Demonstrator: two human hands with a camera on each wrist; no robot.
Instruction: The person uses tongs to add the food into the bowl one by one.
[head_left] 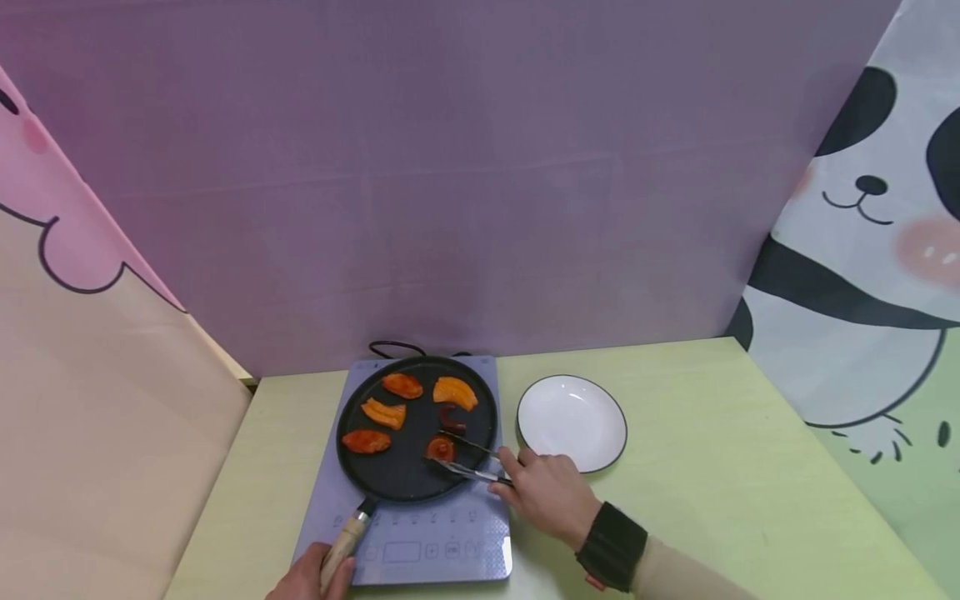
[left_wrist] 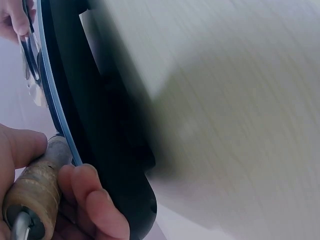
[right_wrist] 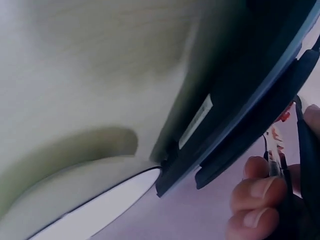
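Observation:
My left hand (head_left: 307,573) grips the wooden handle (head_left: 345,540) of a round black frying pan (head_left: 408,477). In the left wrist view its thumb and fingers curl about that handle (left_wrist: 37,187). My right hand (head_left: 553,495) holds metal tongs (head_left: 471,472) with dark grips. Their tips reach into the pan, one on either side of a round red-orange piece of food (head_left: 441,448); whether they squeeze it I cannot tell. A dark red curled piece (head_left: 452,419) lies just behind it. Several orange and red pieces (head_left: 384,413) lie apart at the pan's left and back.
Beneath the pan is a flat, light purple induction cooktop (head_left: 420,567) with a control panel at its front. A white plate (head_left: 572,422) with a dark rim stands right of it on the pale table (head_left: 712,467). A black cable (head_left: 396,343) loops behind, near the purple backdrop.

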